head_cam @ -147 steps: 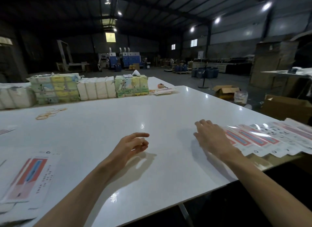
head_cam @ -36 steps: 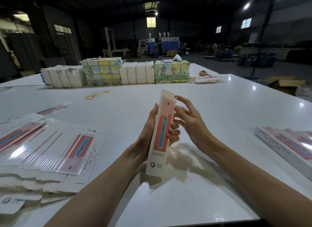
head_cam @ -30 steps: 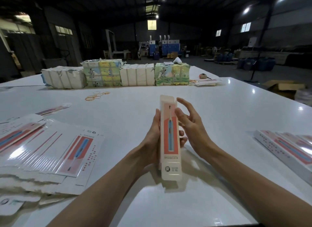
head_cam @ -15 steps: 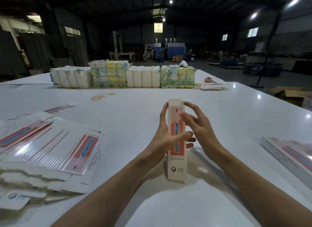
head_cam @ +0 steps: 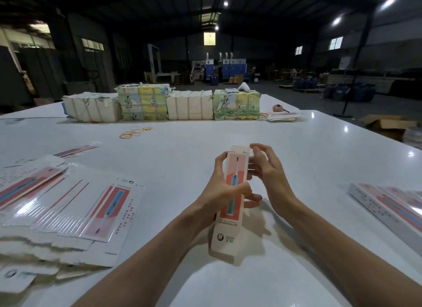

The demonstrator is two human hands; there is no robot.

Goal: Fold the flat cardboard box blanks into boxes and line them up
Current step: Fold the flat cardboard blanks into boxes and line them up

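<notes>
Above white table [head_cam: 296,146], left hand [head_cam: 225,192] grips near-upright slim box [head_cam: 230,229]; right hand [head_cam: 271,176] pinches its far top end.

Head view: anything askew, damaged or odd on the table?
Nothing serious. The pile of flat box blanks at left is fanned out unevenly, edges ragged, not squared. Loose rubber bands lie scattered beyond it. The far-left white bundle has torn wrapping.

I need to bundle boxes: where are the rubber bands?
Head view: the rubber bands lie loose on the white table, left of centre, just before the row of wrapped bundles.
</notes>
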